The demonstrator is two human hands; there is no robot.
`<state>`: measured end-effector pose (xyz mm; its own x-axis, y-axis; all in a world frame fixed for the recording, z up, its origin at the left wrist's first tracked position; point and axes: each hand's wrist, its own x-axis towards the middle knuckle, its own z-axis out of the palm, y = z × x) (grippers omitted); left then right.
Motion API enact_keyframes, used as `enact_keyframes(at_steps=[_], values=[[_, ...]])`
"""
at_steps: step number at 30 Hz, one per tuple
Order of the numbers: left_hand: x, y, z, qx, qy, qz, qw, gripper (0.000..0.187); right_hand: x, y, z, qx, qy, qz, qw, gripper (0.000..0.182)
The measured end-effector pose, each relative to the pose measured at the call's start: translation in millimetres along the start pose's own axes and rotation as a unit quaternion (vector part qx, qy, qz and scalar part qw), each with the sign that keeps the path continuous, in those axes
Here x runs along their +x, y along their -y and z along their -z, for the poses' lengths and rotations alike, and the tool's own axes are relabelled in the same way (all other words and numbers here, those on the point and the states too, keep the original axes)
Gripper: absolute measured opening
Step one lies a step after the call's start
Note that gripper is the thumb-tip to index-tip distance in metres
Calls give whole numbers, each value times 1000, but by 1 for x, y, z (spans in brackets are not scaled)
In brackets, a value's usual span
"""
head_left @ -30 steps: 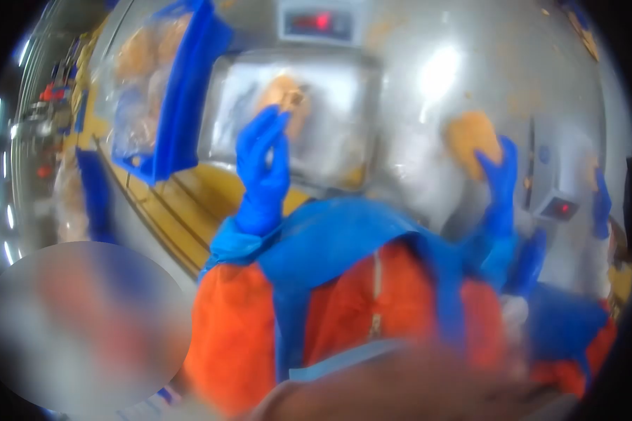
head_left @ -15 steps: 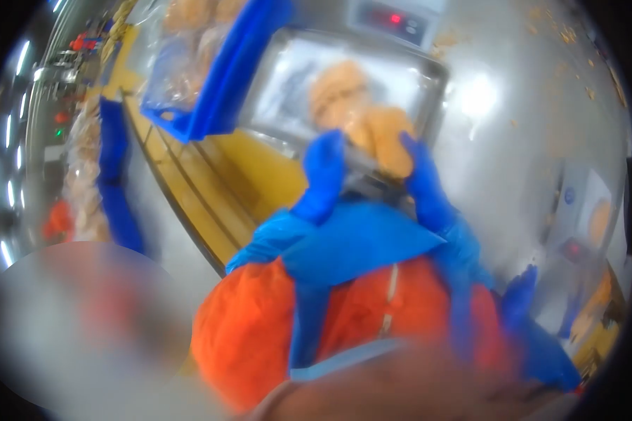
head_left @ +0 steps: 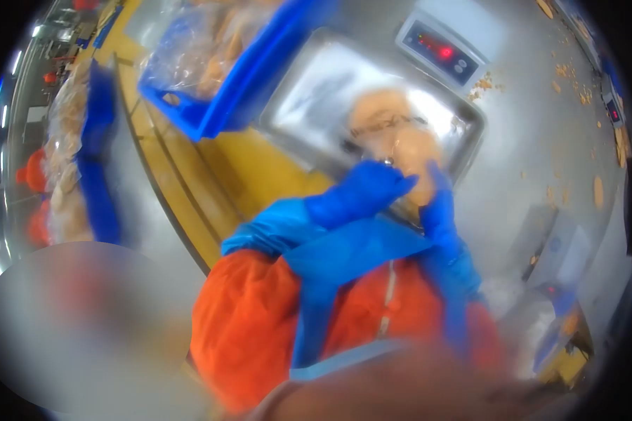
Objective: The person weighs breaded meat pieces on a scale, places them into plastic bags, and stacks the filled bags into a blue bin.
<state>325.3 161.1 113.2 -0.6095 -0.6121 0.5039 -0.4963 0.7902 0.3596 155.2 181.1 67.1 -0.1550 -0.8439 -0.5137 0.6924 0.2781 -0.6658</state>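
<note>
My left hand, in a blue glove, is closed near the front edge of the metal tray; a small shiny thing shows at its fingers, too blurred to name. My right hand, also gloved in blue, is closed on the side of an orange-tan piece of food. This piece lies over the tray's near part, against a second similar piece behind it. Dark marks or gaps run between the two pieces.
A blue crate with plastic-bagged food stands at the upper left, over a yellow surface. A scale with a red display sits behind the tray. Crumbs lie on the metal table. Another blue crate is at far left.
My left hand has moved right and turned across the food's near side. The tray and scale appear shifted in view, and the blue-gloved hand at lower right no longer shows.
</note>
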Motion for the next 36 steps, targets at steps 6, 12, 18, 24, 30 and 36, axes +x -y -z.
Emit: enact_keyframes(at_steps=[6, 12, 18, 24, 30, 36], values=[[15, 22, 2, -74, 16, -4, 997, 31, 28, 3, 19, 46, 23, -41, 998, 49], [24, 56, -11, -406, 236, 174, 866, 17, 34, 22, 6, 30, -34, -75, 996, 48], [25, 28, -110, -679, 284, 291, 611, 23, 71, -34, -39, -30, -98, 45, 994, 48], [114, 28, -67, -365, 36, -127, 921, 20, 34, 91, 5, -155, -24, 25, 987, 45], [236, 70, -77, -322, 0, -171, 931, 16, 180, 161, -31, -202, 36, 185, 961, 41], [260, 135, -62, -382, -79, -49, 919, 26, 166, 197, -26, -300, 58, 233, 923, 39]])
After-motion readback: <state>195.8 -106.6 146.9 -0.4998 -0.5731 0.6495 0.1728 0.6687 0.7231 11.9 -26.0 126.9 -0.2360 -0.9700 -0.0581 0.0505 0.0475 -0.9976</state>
